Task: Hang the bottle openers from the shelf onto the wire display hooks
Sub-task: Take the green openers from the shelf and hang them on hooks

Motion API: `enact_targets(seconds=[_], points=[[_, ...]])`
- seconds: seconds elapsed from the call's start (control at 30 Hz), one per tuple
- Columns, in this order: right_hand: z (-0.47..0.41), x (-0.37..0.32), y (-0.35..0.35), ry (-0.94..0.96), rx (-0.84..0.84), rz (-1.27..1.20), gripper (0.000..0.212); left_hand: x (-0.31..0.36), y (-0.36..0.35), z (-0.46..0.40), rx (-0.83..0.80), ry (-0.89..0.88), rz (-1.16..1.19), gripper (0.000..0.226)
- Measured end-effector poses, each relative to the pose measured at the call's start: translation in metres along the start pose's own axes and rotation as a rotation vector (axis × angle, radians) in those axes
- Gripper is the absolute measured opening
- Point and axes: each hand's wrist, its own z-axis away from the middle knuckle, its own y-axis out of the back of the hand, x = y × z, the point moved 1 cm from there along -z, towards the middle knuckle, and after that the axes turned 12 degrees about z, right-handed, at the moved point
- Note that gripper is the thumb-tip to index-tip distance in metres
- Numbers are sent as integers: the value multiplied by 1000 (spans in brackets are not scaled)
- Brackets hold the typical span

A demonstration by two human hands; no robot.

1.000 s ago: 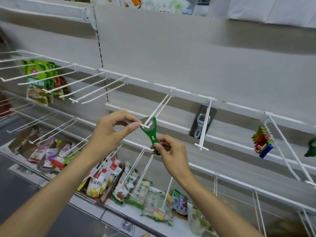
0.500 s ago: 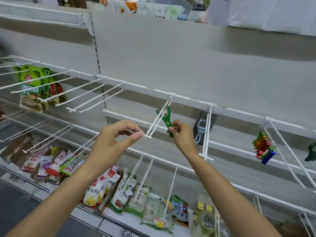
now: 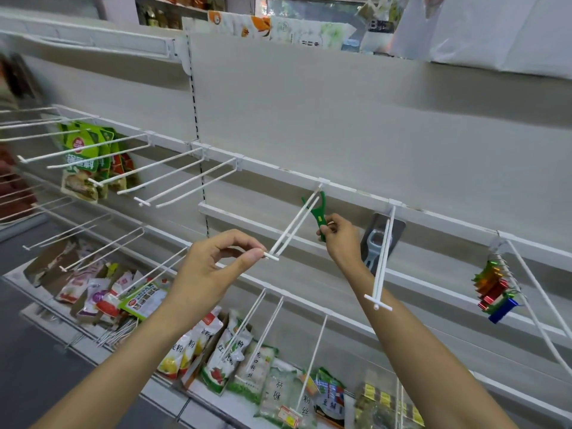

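Head view takes in a pale back panel (image 3: 309, 119) with a white rail (image 3: 278, 173) running across it, from which wire display hooks jut toward the camera. Below, a shelf (image 3: 198, 407) carries food packets (image 3: 216, 363), and more green packets (image 3: 83, 150) hang on hooks at the far left.

Nearer, the left hand (image 3: 213, 267) has thumb and forefinger closed in a pinch on the front tip of one double-wire hook (image 3: 291, 230), the other fingers curled loosely beneath. The right hand (image 3: 340, 233) reaches farther in along the same hook; its fingertips pinch the lower end of the handle of a green bottle opener (image 3: 318, 212), a narrow grip with little gap between the fingers.

That bottle opener hangs near the rail end of the hook, forked head upward beside the two wires; it appears to be threaded onto them, though the wires cross in front of it and hide the join. Its handle points down and is slightly tilted.

To the right, a grey peeler on a dark card (image 3: 379, 239) hangs on the neighbouring hook (image 3: 382, 258), and a bunch of coloured metallic openers (image 3: 492, 289) hangs on a hook farther right.
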Motion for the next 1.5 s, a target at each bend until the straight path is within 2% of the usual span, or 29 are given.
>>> enact_targets(seconds=[0.13,0.37,0.57,0.73,1.0,1.27,1.5], points=[[-3,4,-2,-17,-14,47,13,-2,0,0,-2,-3,12,16],[24,18,11,-94,-93,91,46,-24,3,4,-68,-14,-40,19],[103,18,40,11,-120,22,40,-70,1,3,-187,49,-104,27],[184,11,69,95,-61,187,41,-78,-25,6,-370,-2,-194,31],[294,20,132,-18,95,271,45,-53,-101,35,-632,-213,-96,39],[389,54,223,-132,260,277,45,-13,-199,87,-796,-315,39,36],[451,114,305,-167,275,294,51,20,-307,147,-860,-369,58,37]])
